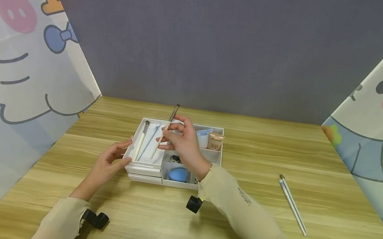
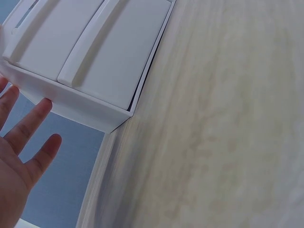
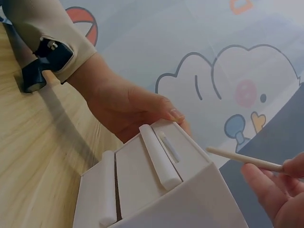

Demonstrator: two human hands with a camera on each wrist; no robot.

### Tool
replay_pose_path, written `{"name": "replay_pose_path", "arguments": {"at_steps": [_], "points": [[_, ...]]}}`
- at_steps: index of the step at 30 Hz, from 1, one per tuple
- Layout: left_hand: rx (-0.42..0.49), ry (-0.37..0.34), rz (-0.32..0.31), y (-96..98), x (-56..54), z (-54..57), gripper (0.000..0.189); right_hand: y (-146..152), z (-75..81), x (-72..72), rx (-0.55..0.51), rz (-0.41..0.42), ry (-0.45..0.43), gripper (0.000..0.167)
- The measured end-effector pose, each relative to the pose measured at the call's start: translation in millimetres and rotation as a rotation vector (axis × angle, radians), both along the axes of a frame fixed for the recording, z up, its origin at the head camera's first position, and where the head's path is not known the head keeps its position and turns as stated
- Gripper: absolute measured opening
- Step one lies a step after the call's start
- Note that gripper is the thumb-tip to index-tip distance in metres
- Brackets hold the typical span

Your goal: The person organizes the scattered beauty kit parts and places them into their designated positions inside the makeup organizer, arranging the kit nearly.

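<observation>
Between my right thumb and fingers is a slim makeup brush [image 1: 173, 115], dark bristles up and pale handle slanting down. My right hand [image 1: 188, 145] holds it above the top left compartment of a white drawer organizer [image 1: 145, 171]. In that compartment lie a cream-handled makeup brush [image 1: 140, 143] and a thin light-blue stick [image 1: 148, 142]. My left hand [image 1: 105, 166] is at the organizer's left side, its fingers extended along the wall and the thumb near the front corner. Stacked drawer fronts [image 2: 118, 52] with raised handles show in the left wrist view.
The organizer's right compartments hold a light-blue tube [image 1: 203, 136], a tan BB tube [image 1: 215, 141], a blue makeup sponge [image 1: 178, 174] and small dark items [image 1: 175, 159]. Two more brushes [image 1: 292, 205] lie side by side on the wooden table [image 1: 252, 160] at right. A grey panel [image 1: 220, 46] stands behind.
</observation>
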State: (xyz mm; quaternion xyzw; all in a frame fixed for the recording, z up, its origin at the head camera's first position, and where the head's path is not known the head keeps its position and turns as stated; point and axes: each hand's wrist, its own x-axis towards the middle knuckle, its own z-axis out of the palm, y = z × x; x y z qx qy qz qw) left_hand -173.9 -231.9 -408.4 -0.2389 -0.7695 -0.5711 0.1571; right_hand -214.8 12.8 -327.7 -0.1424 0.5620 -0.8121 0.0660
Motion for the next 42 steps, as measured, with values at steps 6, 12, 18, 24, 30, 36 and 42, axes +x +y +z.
{"name": "replay_pose_path", "arguments": {"at_steps": [6, 12, 18, 24, 30, 36, 42], "points": [[-0.004, -0.007, 0.01, 0.5, 0.3, 1.6, 0.043, -11.3, 3.8, -2.1, 0.093, 0.002, -0.018, 0.052], [-0.012, -0.019, 0.011, 0.3, 0.6, 1.9, 0.043, -19.5, 4.1, -6.6, 0.145, 0.006, -0.032, 0.052], [0.002, 0.005, 0.006, 1.5, 1.4, 3.2, 0.043, -26.0, 1.6, -12.4, 0.209, 0.028, -0.059, 0.05], [0.0, 0.013, 0.009, 1.5, 1.6, 4.1, 0.042, -28.4, 6.4, -15.3, 0.272, 0.051, -0.111, 0.049], [-0.005, 0.013, 0.003, -0.5, 0.7, 1.8, 0.043, -30.8, 14.2, -18.7, 0.348, 0.101, -0.192, 0.049], [-0.007, 0.0, -0.001, -1.0, -0.1, 0.1, 0.042, -33.4, 16.7, -24.1, 0.407, 0.132, -0.249, 0.053], [-0.012, -0.008, 0.002, -0.5, -0.4, -0.2, 0.042, -34.9, 18.2, -29.5, 0.482, 0.168, -0.265, 0.057]]}}
